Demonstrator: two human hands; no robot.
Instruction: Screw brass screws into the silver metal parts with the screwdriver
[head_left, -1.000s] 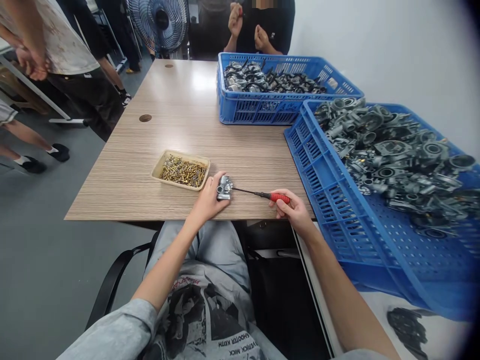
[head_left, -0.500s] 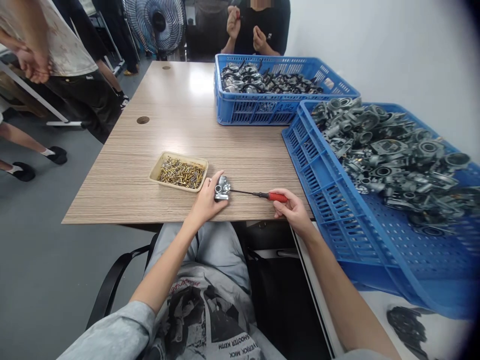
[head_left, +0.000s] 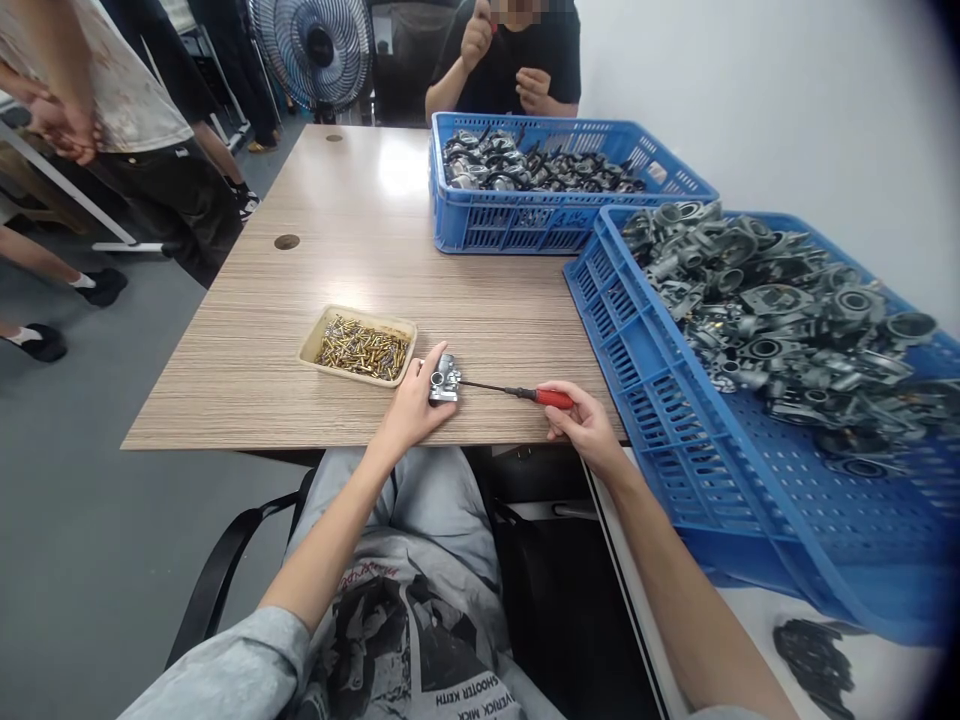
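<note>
My left hand [head_left: 411,402] is closed around a small silvery carburetor body [head_left: 445,380] on the table near its front edge. From the right, my right hand [head_left: 583,425] grips the red handle of a screwdriver [head_left: 553,398]. The screwdriver's dark shaft lies nearly level, and its tip meets the right side of the carburetor body; the exact contact point is too small to make out. Just beyond my left hand, a cream plastic tray [head_left: 306,352] holds many small brass-coloured parts [head_left: 364,348].
A blue crate [head_left: 675,420] heaped with metal castings [head_left: 780,300] stands at the right, tilted. Behind it another blue crate [head_left: 487,235] holds more metal parts. Across the wood-grain table [head_left: 225,350] sits a person in black [head_left: 517,70]. A fan [head_left: 319,50] and standing people are at the far left.
My hands, the carburetor body and the screwdriver keep nearly the same positions. Across the table, the other person's hands have shifted, one of them higher.
</note>
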